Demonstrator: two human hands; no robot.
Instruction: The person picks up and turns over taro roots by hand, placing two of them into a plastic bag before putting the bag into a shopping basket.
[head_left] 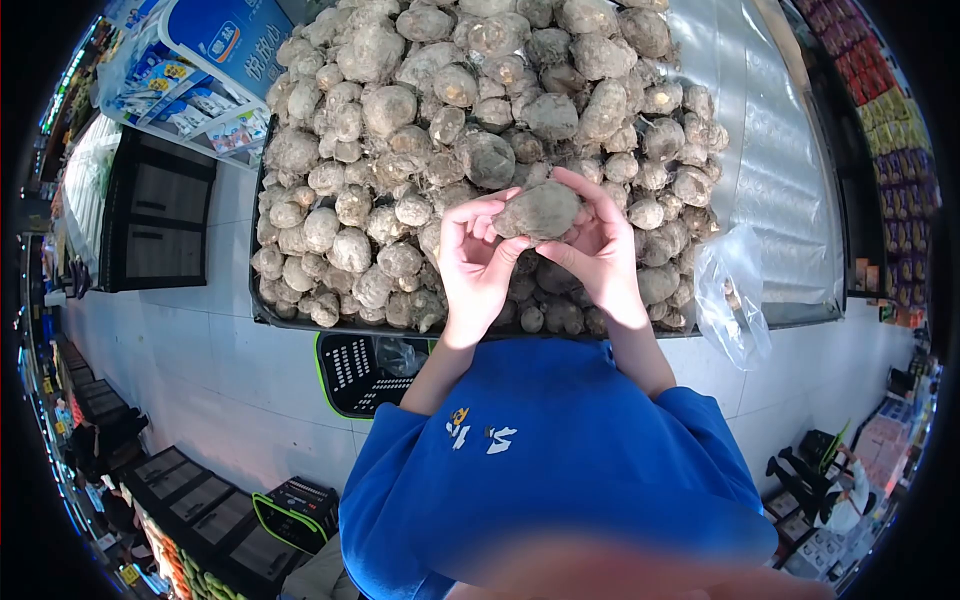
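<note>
One greyish-brown, rough root vegetable (pixel 540 211) is held between both hands above a big heap of similar roots (pixel 390 110). My left hand (pixel 480 250) is closed on its left side, thumb below and fingers curled behind. On the right side my right hand (pixel 598 245) grips the same root with thumb and fingers. A clear plastic bag (pixel 733 295) hangs over the front edge of the bin, to the right of my right hand, with something small inside.
A silvery sheet (pixel 780 160) covers the bin's right part. Near my body on the floor is a black basket with green rim (pixel 352 375); another basket (pixel 298 512) stands farther lower left. A blue-white display (pixel 215 60) stands upper left. A person (pixel 845 500) is at lower right.
</note>
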